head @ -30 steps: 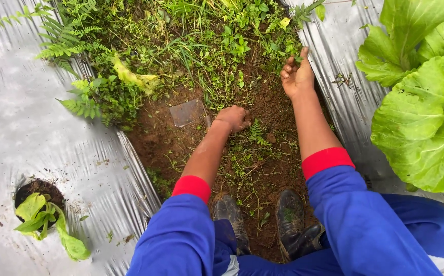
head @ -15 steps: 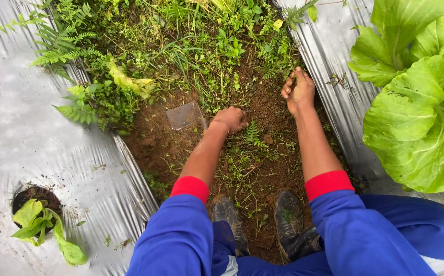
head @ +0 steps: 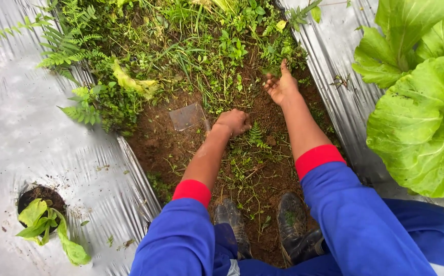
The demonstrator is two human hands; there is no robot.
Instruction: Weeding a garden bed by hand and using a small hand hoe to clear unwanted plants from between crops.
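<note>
I squat in a soil furrow (head: pixel 160 148) between two beds covered with silver plastic sheet. My left hand (head: pixel 234 121) is closed in a fist around the short handle of a small hoe, whose flat metal blade (head: pixel 186 116) lies on the bare brown earth to the left of the hand. My right hand (head: pixel 281 87) is dirty with soil and held out with fingers spread just above the ground, at the edge of a patch of weeds and grass (head: pixel 201 46). A small fern sprig (head: pixel 256 135) grows between my forearms.
Silver plastic sheet (head: pixel 38 133) covers the left bed, with a small seedling (head: pixel 43 222) in a planting hole. Big leafy green plants (head: pixel 421 102) stand on the right bed. Ferns (head: pixel 68 46) edge the weeds. My black boots (head: pixel 291 220) stand in the furrow.
My right hand has shifted a little to the left and spread its fingers. My left hand and the hoe have stayed in place.
</note>
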